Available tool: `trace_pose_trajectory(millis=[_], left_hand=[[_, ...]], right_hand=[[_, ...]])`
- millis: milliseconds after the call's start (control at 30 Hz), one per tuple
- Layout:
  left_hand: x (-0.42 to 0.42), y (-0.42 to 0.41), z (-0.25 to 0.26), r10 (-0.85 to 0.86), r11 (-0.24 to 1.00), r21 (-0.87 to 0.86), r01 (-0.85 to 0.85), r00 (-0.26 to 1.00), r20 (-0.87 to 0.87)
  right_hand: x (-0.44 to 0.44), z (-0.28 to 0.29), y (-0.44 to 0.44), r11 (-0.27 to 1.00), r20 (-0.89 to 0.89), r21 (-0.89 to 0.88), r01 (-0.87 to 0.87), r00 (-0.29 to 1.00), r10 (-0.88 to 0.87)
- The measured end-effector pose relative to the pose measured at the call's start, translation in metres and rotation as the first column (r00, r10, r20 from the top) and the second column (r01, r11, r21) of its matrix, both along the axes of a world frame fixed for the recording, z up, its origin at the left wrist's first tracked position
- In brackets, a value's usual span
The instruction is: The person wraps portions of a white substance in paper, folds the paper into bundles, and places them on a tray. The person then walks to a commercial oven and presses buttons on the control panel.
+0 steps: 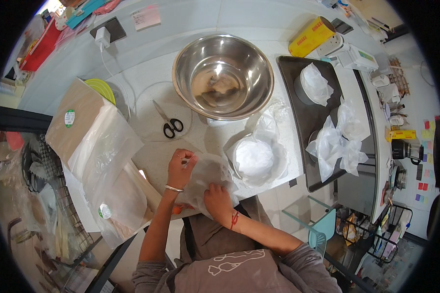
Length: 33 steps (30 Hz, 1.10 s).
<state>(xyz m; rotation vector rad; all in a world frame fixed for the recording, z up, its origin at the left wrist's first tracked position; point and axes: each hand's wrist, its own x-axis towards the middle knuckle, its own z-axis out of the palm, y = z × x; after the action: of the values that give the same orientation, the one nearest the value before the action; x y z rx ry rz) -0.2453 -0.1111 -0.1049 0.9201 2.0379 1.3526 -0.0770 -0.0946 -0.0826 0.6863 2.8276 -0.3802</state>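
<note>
My left hand [181,170], with a silver bangle at the wrist, pinches the upper left edge of a translucent paper sheet [209,166]. Against the sheet's lower part rests my right hand [218,201], its fingers curled; a red cord circles that wrist. The sheet partly covers a round rim beneath it. Just to the right, a paper-lined round tin [253,157] stands at the counter's edge. Black-handled scissors [168,122] lie open above my left hand. A large stainless steel bowl [223,77] rests on a white scale [227,122] farther back.
A dark baking tray [297,121] at right holds several paper-lined tins [308,86]. Plastic-wrapped packs of sheets [95,146] lie at left, beside a green round lid [102,89]. A yellow film box [311,36] and a white cable [112,67] are at the back. A teal chair [321,229] stands below right.
</note>
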Motion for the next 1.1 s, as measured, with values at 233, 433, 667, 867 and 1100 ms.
trace_pose_trajectory(millis=[233, 433, 667, 867, 1100], left_hand=[[-0.009, -0.003, -0.016, 0.003, 1.0, 0.013, -0.006, 0.963, 0.271], [-0.021, 0.003, -0.031, -0.048, 0.989, -0.114, 0.096, 0.931, 0.361], [-0.033, 0.009, -0.051, -0.07, 0.929, -0.247, 0.276, 0.786, 0.614], [-0.013, 0.0, 0.001, -0.047, 0.996, 0.058, 0.072, 0.932, -0.36], [0.0, -0.035, 0.03, -0.438, 0.886, -0.395, 0.244, 0.721, -0.536]], right_hand=[[-0.022, -0.001, 0.014, 0.993, -0.2, 0.077, -0.088, 0.974, 0.102], [-0.033, -0.033, 0.029, 0.999, -0.363, 0.016, -0.037, 0.931, 0.04], [-0.03, -0.042, 0.027, 0.998, -0.346, -0.047, -0.042, 0.938, 0.023], [-0.023, -0.056, 0.028, 0.996, -0.337, -0.09, -0.008, 0.941, -0.023], [-0.023, -0.046, 0.029, 0.985, -0.291, -0.164, -0.047, 0.957, -0.003]])
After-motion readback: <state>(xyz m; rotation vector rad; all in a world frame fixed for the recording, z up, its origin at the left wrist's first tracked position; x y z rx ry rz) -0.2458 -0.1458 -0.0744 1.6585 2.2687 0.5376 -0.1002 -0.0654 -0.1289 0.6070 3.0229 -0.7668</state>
